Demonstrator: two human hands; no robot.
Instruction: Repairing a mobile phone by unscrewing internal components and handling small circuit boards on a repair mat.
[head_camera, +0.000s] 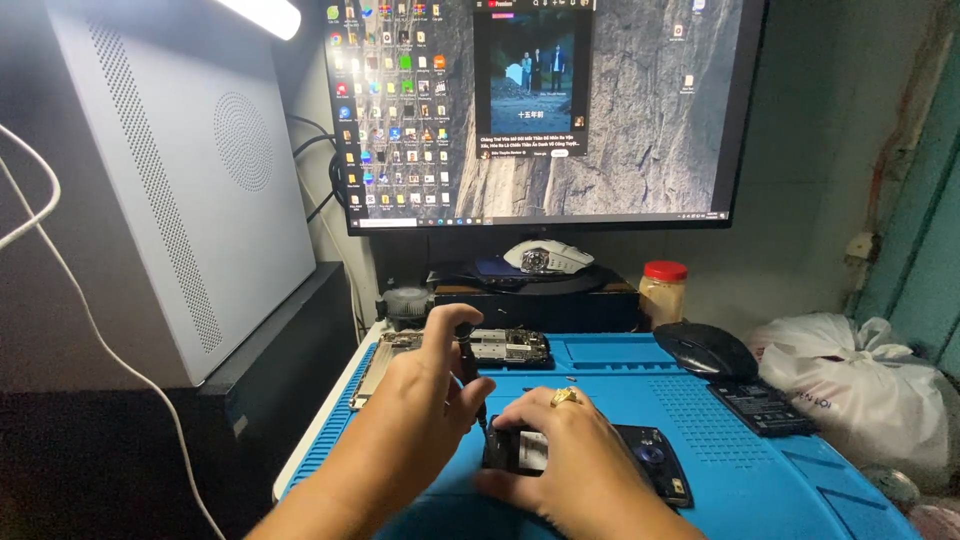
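Note:
A black opened phone lies on the blue work mat. My right hand, with a gold ring on one finger, rests flat on the phone's left half and holds it down. My left hand grips a slim dark screwdriver, tip pointing down at the phone's upper left corner. Just behind my left hand lies a phone circuit board beside a silver metal frame.
A black mouse and a flat black battery sit on the mat's right. A red-lidded jar, white plastic bag, monitor, white mouse and white computer case ring the mat.

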